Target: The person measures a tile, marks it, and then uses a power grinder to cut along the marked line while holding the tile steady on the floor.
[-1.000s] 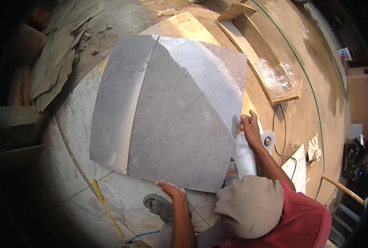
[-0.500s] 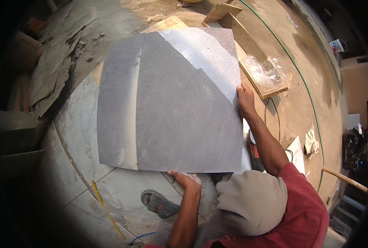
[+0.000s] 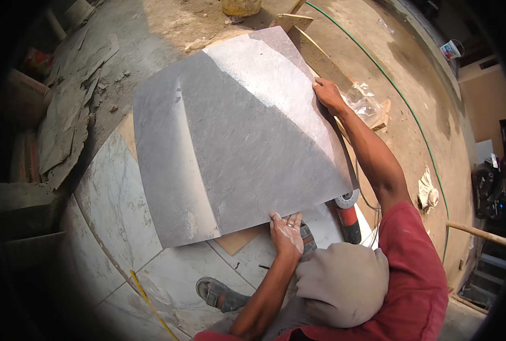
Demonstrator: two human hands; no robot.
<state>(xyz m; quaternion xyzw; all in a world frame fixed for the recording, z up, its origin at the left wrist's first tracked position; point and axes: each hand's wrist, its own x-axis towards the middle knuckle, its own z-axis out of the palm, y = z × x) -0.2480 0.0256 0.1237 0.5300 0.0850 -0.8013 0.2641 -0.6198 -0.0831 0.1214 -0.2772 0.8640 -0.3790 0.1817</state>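
A large grey tile (image 3: 253, 153) is held over the floor, its near right corner pointing toward me. A thin line and a pale band run along its left part; sunlight brightens the far right. My right hand (image 3: 329, 98) grips the right edge, thumb on top. My left hand (image 3: 287, 232), dusted white, is at the near edge, thumb over the rim and some fingers extended. Close to that near right corner lies a red and black angle grinder (image 3: 349, 221), partly covered by the tile. My bent knee (image 3: 344, 278) in greyish cloth is just below.
White marbled floor tiles (image 3: 113, 182) lie under and left of the slab, with a yellow strip (image 3: 150, 301) across them. A wooden frame (image 3: 324, 59) with clear plastic (image 3: 363, 105) stands beyond. A green hose (image 3: 403, 85) curves along the right. Broken sheets (image 3: 71, 128) lie left.
The grey tile has turned counterclockwise, its near right corner swinging right and its near edge now slanting. My right hand moved farther away; my left hand shifted right along the near edge.
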